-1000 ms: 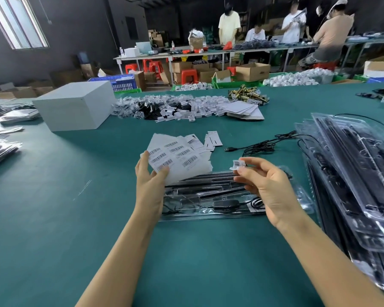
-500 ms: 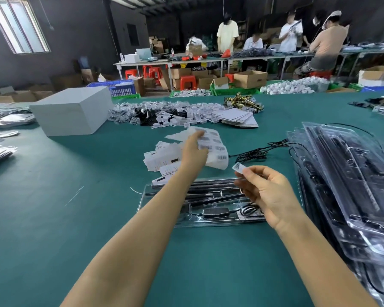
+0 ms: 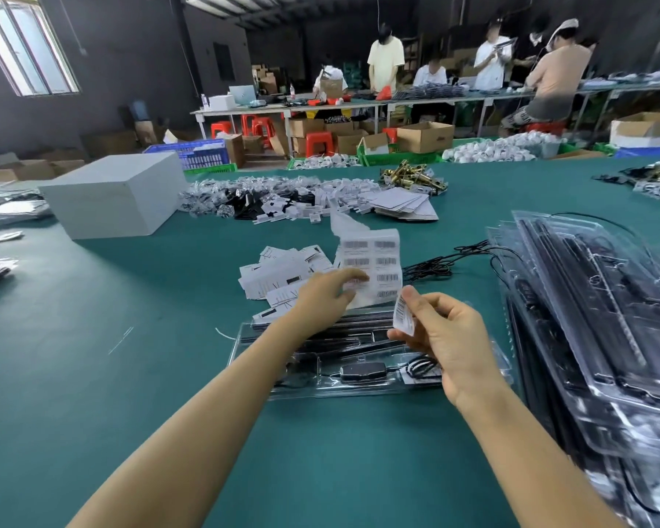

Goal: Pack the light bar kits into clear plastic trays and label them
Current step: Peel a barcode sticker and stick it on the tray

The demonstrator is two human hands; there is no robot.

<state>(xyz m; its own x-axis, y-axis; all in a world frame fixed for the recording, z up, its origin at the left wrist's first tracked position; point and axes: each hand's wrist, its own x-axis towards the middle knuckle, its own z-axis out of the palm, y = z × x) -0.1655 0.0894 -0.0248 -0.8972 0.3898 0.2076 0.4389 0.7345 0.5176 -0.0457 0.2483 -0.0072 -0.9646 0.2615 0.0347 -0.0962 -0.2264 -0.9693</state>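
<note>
A clear plastic tray with black light bars, a black adapter and coiled cable lies on the green table in front of me. My left hand holds a white sheet of barcode labels upright above the tray's far edge. My right hand pinches a single peeled barcode label between thumb and fingers, just above the tray's right half. A heap of white cards and label sheets lies behind the tray.
A tall stack of filled clear trays fills the right side. Black cables trail beyond it. A white box stands far left, small bagged parts across the back. Several people work at far tables.
My left hand has carried the label sheet from the left to above the tray's far edge. My right hand has turned the single label upright and dropped a little toward the tray.
</note>
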